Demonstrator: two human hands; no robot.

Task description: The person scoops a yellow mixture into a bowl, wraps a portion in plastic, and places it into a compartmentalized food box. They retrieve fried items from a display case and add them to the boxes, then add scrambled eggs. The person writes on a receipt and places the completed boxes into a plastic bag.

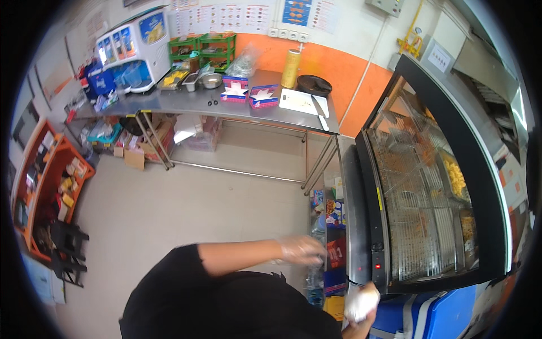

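My left hand (303,250) wears a clear plastic glove and reaches across in front of my body, beside the metal ledge of the display case. Its fingers stretch loosely to the right, slightly blurred, and nothing shows in them. Lower down, close to the case's near corner, my right hand (358,330) is closed around a crumpled-looking white bundle (362,305); its exact kind cannot be made out. The glass display case (370,186) has wire racks inside, with yellow food (453,175) in a tray. A small red light glows on its frame.
Along the far wall, a steel table (186,104) carries a cutting board (302,103), a knife (319,110), glove boxes (263,97), a black pan (314,85) and a drink dispenser (135,48). Blue bag (446,316) below the case; black stool (69,246) at left.
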